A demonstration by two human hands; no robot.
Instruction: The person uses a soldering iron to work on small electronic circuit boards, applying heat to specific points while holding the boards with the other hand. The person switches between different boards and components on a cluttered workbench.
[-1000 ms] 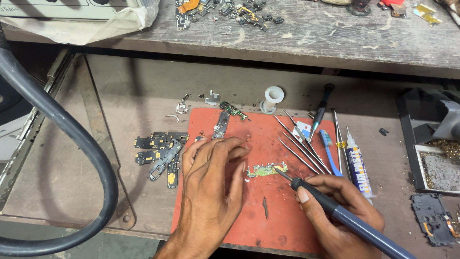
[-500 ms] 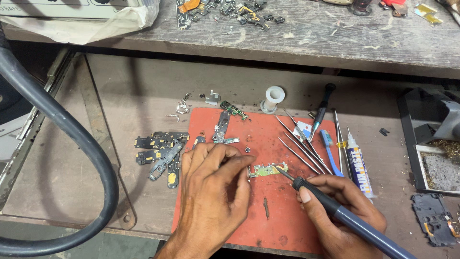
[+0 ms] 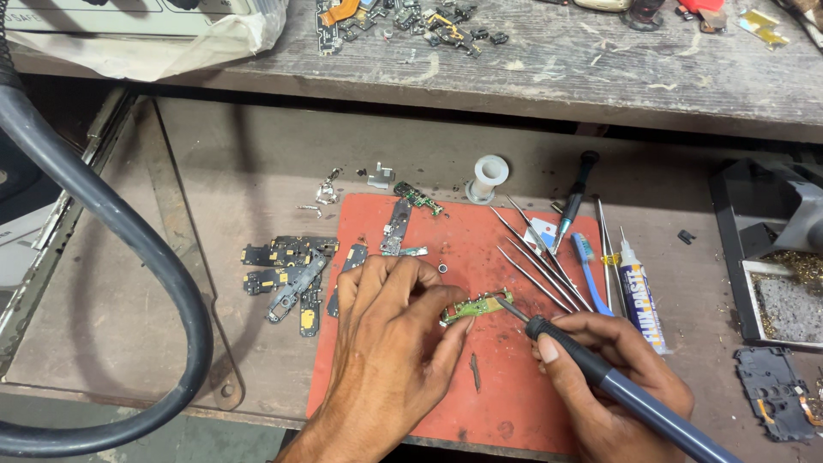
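My left hand (image 3: 390,343) pinches a small green circuit board (image 3: 477,306) between thumb and fingers, just above the red work mat (image 3: 514,394). My right hand (image 3: 613,369) grips a soldering iron with a grey-blue handle (image 3: 634,399); its thin metal tip touches the right end of the board. Both hands rest over the mat's lower half.
Several tweezers (image 3: 536,257), a blue-handled tool (image 3: 590,266), a black screwdriver (image 3: 573,201) and a white glue tube (image 3: 639,291) lie on the mat's right. Loose board pieces (image 3: 287,274) sit left of the mat. A white spool (image 3: 487,177), a thick grey hose (image 3: 129,249) and a tip-cleaner stand (image 3: 776,257) are nearby.
My left hand has lifted and turned the green board slightly right toward the iron. The iron tip now meets the board's right end; my right hand barely shifted.
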